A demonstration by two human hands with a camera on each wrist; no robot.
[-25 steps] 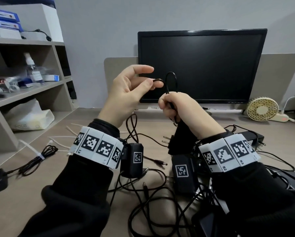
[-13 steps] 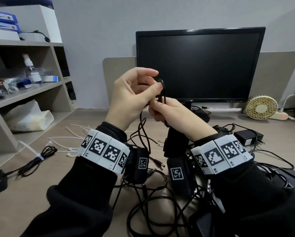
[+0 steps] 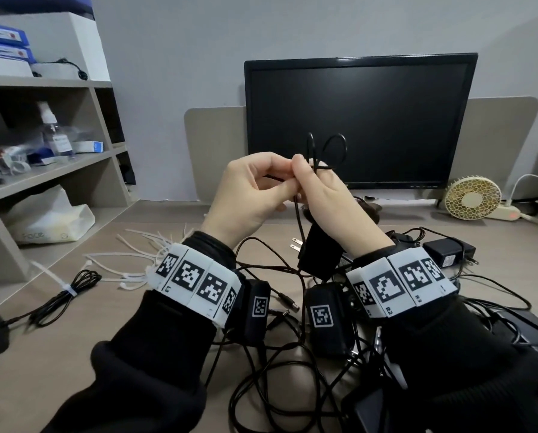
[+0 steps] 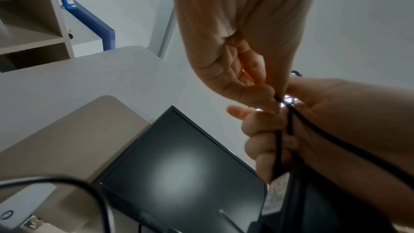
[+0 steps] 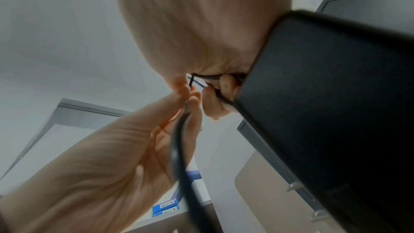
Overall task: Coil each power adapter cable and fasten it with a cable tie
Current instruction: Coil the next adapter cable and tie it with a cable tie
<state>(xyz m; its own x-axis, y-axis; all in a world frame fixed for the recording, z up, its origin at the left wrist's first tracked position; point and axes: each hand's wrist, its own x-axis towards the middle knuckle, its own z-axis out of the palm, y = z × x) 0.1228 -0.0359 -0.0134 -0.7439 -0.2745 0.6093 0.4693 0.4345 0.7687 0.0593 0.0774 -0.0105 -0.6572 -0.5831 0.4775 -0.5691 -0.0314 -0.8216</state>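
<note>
Since earlier frame, left hand (image 3: 249, 195) closed in on right hand (image 3: 327, 195); second loop stands above fist. Thin black adapter cable (image 3: 327, 151) held above counter (image 3: 74, 354), both grips clamped on it. Advice: keep loops equal, pinch crossings firmly, feed slack steadily.

Head view: high, looking forward and down across desk (image 3: 58, 354) toward monitor (image 3: 360, 120), mid-frame. Wrist views: close, upward-facing, palm side. All share monitor and cable (image 3: 327, 151).

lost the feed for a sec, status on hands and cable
Both hands raised: right hand grips cable loops, adapter hanging; left hand pinches cable. No tie on. Loose cables tangled below.
</note>
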